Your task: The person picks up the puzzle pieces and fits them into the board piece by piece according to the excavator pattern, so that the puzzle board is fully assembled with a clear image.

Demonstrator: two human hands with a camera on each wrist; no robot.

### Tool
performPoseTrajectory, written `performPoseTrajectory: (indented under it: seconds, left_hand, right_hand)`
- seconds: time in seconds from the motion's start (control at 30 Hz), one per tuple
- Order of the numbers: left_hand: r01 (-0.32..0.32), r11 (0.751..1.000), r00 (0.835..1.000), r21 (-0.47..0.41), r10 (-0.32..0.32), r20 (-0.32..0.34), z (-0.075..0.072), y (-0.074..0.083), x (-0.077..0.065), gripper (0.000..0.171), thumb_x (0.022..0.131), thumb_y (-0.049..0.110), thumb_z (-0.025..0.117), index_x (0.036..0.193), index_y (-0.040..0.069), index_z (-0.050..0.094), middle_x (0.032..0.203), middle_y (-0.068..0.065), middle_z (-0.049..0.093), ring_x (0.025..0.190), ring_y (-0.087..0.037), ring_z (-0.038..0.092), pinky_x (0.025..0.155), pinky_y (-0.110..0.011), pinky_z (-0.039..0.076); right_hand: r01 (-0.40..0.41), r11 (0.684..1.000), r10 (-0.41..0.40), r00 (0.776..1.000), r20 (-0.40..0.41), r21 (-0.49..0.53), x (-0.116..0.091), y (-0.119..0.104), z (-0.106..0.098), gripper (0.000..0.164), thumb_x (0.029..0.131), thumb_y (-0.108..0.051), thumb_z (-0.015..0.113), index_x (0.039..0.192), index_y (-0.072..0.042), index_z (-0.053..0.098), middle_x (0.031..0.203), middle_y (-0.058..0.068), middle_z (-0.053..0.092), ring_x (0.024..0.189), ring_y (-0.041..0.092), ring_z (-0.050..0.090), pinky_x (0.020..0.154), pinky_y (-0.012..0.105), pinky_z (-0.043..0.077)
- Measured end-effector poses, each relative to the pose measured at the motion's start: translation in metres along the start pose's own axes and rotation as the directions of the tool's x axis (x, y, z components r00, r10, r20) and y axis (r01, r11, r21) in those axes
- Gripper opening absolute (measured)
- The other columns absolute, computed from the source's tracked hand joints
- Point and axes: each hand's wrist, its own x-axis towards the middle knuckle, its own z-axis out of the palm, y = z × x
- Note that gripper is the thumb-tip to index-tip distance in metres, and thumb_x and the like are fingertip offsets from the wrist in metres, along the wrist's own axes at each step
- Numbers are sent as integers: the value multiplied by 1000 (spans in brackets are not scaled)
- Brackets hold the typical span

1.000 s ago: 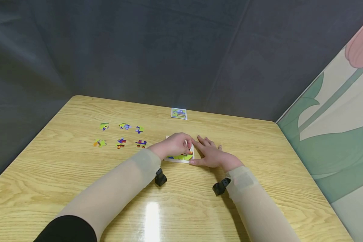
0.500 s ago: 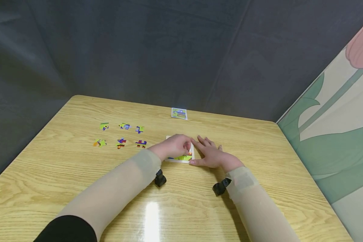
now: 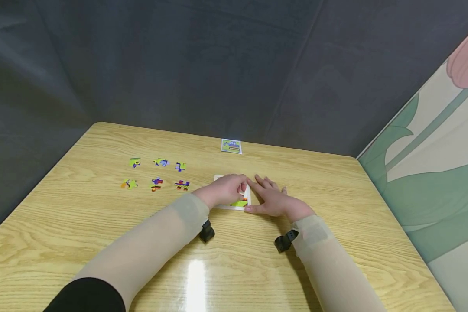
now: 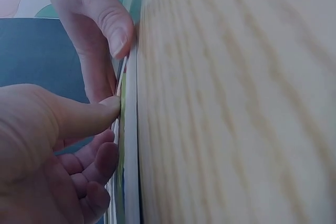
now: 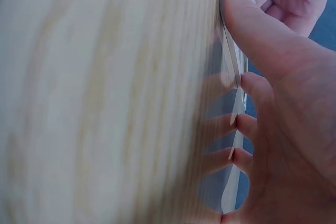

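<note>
On the table (image 3: 242, 264), left hand (image 3: 227, 189) curls, right hand (image 3: 272, 200) lies splayed.

Puzzle tray (image 3: 232, 208): flat, white-rimmed, green at near right corner (left hand (image 3: 228, 190) covers most), right edge touching right hand (image 3: 272, 200). Puzzle pieces (image 3: 157, 181) — six, multicoloured, loose — lie left of tray.

Left hand (image 3: 227, 190) overhangs the tray (image 3: 237, 208); right hand (image 3: 272, 200) touches it.
</note>
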Motion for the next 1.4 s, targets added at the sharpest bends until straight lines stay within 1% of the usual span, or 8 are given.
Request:
performPoseTrajectory:
  seconds: [0.1, 0.33, 0.57, 0.7, 0.83, 0.93, 1.13, 1.4]
  left_hand:
    - [6, 1000, 1000, 18, -6, -15, 0, 2, -1, 17, 91, 12, 71, 100, 8, 57, 88, -3, 56, 82, -19, 52, 74, -32, 43]
    - [6, 1000, 999, 11, -5, -44, -5, 4, 1, 18, 88, 11, 75, 92, 10, 57, 85, -3, 55, 78, -18, 52, 70, -30, 42]
    - [7, 998, 990, -56, -15, -142, -35, -4, -9, 24, 85, 12, 78, 100, 6, 60, 88, -5, 54, 80, -20, 52, 71, -32, 43]
    - [25, 997, 980, -69, -38, -194, -62, -23, -26, 25, 84, 8, 78, 99, 2, 59, 89, -7, 54, 83, -22, 50, 74, -35, 42]
    - [68, 995, 965, -70, -83, -247, -88, -52, -48, 23, 83, 5, 78, 95, 2, 58, 88, -8, 53, 82, -24, 48, 75, -38, 40]
    - [98, 991, 957, -90, -119, -266, -101, -73, -66, 22, 84, 4, 76, 96, 2, 58, 86, -9, 51, 80, -26, 47, 74, -40, 39]
    - [163, 980, 950, -114, -187, -250, -113, -103, -100, 20, 87, 6, 73, 102, 0, 61, 84, -9, 51, 77, -26, 46, 72, -42, 38]
    - [208, 969, 933, -130, -237, -272, -125, -139, -136, 20, 88, 8, 73, 102, -1, 62, 81, -9, 49, 74, -25, 45, 67, -40, 37]
  right_hand:
    - [0, 1000, 0, 1000, 2, 3, 0, 0, 0, 97, 86, -69, 57, 160, -28, 10, 165, 7, -1, 147, 39, -2, 100, 78, 7]
    - [-4, 1000, 4, 1000, 8, -4, 2, 2, 0, 97, 86, -71, 56, 160, -29, 9, 165, 7, -1, 147, 39, -3, 100, 78, 6]
    - [-11, 1000, 11, 1000, 11, 3, 7, 4, 1, 99, 84, -72, 57, 159, -31, 9, 165, 7, -1, 147, 40, -3, 100, 78, 5]
    - [-10, 1000, 10, 1000, 11, 7, 8, 4, 1, 100, 83, -72, 58, 160, -30, 10, 165, 7, -1, 147, 39, -3, 101, 78, 4]
    - [-10, 1000, 10, 1000, 10, 13, 8, 5, 0, 99, 84, -71, 58, 159, -31, 9, 165, 6, -2, 148, 38, -5, 102, 77, 4]
    - [-19, 1000, 19, 1000, 13, 16, 7, 6, -1, 99, 83, -71, 59, 159, -32, 8, 165, 5, -2, 148, 37, -6, 103, 76, 3]
    - [-14, 1000, 14, 1000, 9, 15, 5, 8, -2, 99, 84, -70, 59, 160, -30, 9, 165, 6, -1, 148, 38, -5, 102, 77, 4]
    - [-7, 1000, 7, 1000, -4, 2, 3, 12, -4, 98, 85, -68, 60, 160, -29, 10, 165, 7, 0, 147, 39, -4, 101, 77, 5]
